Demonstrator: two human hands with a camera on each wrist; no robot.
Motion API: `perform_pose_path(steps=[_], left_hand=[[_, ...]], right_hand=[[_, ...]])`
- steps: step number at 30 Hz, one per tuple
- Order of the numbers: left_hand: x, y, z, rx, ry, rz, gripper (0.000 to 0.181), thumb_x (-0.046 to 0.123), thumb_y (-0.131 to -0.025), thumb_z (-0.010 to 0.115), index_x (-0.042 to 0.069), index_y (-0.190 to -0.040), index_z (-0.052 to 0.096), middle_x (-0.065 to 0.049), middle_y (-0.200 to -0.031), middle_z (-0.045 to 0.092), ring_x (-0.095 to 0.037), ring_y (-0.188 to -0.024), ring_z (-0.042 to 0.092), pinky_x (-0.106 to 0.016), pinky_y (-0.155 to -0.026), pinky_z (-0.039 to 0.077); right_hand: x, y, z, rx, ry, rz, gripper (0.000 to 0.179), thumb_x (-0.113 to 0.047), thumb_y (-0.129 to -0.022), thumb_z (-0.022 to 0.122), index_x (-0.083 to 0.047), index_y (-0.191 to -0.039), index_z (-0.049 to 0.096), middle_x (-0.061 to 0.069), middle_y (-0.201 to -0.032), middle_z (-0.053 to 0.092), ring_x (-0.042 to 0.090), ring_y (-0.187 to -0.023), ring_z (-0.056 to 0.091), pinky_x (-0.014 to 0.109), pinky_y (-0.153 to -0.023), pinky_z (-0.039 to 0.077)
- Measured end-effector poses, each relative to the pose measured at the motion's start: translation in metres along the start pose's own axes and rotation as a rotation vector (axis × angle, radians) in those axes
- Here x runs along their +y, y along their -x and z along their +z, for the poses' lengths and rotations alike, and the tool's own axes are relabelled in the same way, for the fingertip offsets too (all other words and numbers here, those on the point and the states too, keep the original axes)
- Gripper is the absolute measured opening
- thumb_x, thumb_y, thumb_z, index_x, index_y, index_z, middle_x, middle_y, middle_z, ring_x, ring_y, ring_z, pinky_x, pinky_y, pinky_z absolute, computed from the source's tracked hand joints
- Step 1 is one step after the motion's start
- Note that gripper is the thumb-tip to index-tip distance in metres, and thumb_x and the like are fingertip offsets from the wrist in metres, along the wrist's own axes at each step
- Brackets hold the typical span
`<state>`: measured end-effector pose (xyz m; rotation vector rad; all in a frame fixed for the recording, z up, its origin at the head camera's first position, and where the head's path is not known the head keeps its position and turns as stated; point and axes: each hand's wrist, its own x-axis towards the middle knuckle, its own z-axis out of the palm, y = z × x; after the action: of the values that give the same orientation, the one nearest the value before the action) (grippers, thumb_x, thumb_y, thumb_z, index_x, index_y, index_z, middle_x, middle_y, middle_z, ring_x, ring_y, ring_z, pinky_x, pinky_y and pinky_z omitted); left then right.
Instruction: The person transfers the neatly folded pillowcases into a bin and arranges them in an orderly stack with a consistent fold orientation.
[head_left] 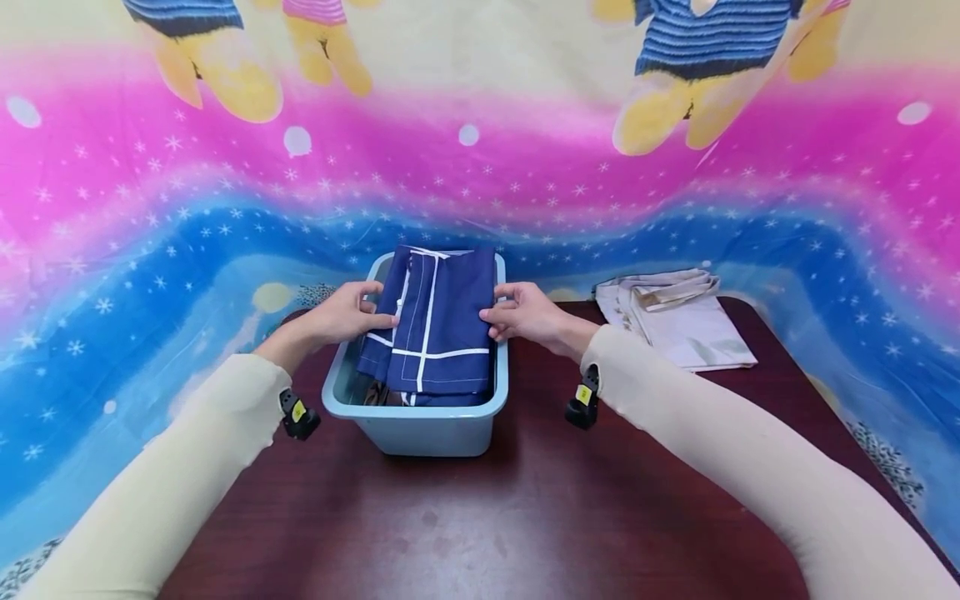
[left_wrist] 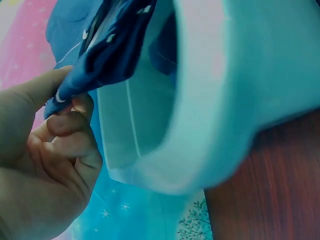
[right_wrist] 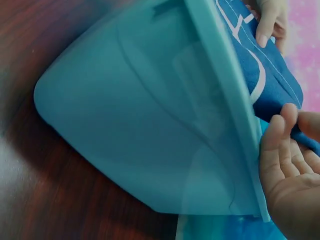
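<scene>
A folded navy cloth with white lines point(head_left: 450, 317) lies over the opening of a light blue plastic bin point(head_left: 427, 433), its far end reaching past the back rim. My left hand point(head_left: 343, 313) pinches the cloth's left edge between thumb and fingers, as the left wrist view also shows. On the opposite side my right hand point(head_left: 528, 317) pinches the right edge beside the bin's rim. More dark fabric point(head_left: 382, 395) shows inside the bin beneath the cloth, mostly hidden.
The bin stands on a dark reddish-brown table point(head_left: 465, 525). A folded whitish cloth point(head_left: 675, 321) lies at the table's back right. Behind the table hangs a pink and blue printed curtain point(head_left: 525, 183).
</scene>
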<state>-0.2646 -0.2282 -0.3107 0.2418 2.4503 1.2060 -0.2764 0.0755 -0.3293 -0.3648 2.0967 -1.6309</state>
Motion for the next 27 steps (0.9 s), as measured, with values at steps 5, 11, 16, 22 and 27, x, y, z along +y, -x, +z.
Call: perform_pose_path(steps=[5, 11, 16, 22, 27], left_hand=[[-0.01, -0.006, -0.001, -0.014, -0.023, 0.0, 0.051, 0.019, -0.102, 0.06, -0.002, -0.143, 0.039, -0.028, -0.12, 0.07, -0.024, -0.09, 0.077, -0.043, -0.086, 0.061], [-0.012, -0.007, -0.002, 0.009, -0.078, 0.004, 0.044, 0.02, -0.101, 0.063, -0.004, -0.133, 0.045, -0.026, -0.113, 0.073, -0.025, -0.088, 0.077, -0.041, -0.083, 0.061], [-0.015, -0.01, 0.0, 0.039, -0.114, 0.005, 0.035, 0.02, -0.101, 0.063, -0.003, -0.123, 0.049, -0.024, -0.108, 0.075, -0.022, -0.085, 0.077, -0.038, -0.08, 0.061], [-0.016, -0.014, 0.0, 0.083, -0.21, 0.006, 0.027, 0.016, -0.1, 0.063, -0.003, -0.115, 0.053, -0.023, -0.101, 0.076, -0.017, -0.08, 0.074, -0.034, -0.078, 0.057], [-0.019, -0.016, -0.002, 0.121, -0.266, -0.021, 0.028, 0.016, -0.099, 0.065, -0.004, -0.116, 0.054, -0.023, -0.1, 0.075, -0.017, -0.082, 0.072, -0.033, -0.077, 0.055]], right_hand=[[0.007, -0.007, 0.001, 0.004, 0.06, 0.013, 0.064, -0.013, -0.102, 0.06, -0.002, -0.157, 0.03, 0.0, -0.08, 0.066, 0.012, -0.065, 0.057, 0.026, -0.064, 0.048], [0.007, -0.013, 0.005, 0.029, 0.132, 0.022, 0.065, -0.016, -0.101, 0.062, -0.002, -0.157, 0.031, 0.004, -0.087, 0.07, 0.012, -0.056, 0.054, 0.024, -0.057, 0.039], [0.005, -0.017, 0.006, 0.049, 0.185, 0.041, 0.066, -0.016, -0.101, 0.063, 0.0, -0.156, 0.031, 0.009, -0.097, 0.073, 0.011, -0.051, 0.053, 0.024, -0.061, 0.046], [0.004, -0.023, 0.006, 0.049, 0.229, 0.056, 0.064, -0.016, -0.1, 0.064, 0.0, -0.154, 0.035, 0.001, -0.069, 0.065, 0.011, -0.047, 0.055, 0.024, -0.059, 0.045], [0.003, -0.027, 0.008, 0.056, 0.28, 0.045, 0.063, -0.017, -0.099, 0.066, 0.001, -0.152, 0.037, -0.001, -0.059, 0.059, 0.01, -0.044, 0.055, 0.024, -0.073, 0.05]])
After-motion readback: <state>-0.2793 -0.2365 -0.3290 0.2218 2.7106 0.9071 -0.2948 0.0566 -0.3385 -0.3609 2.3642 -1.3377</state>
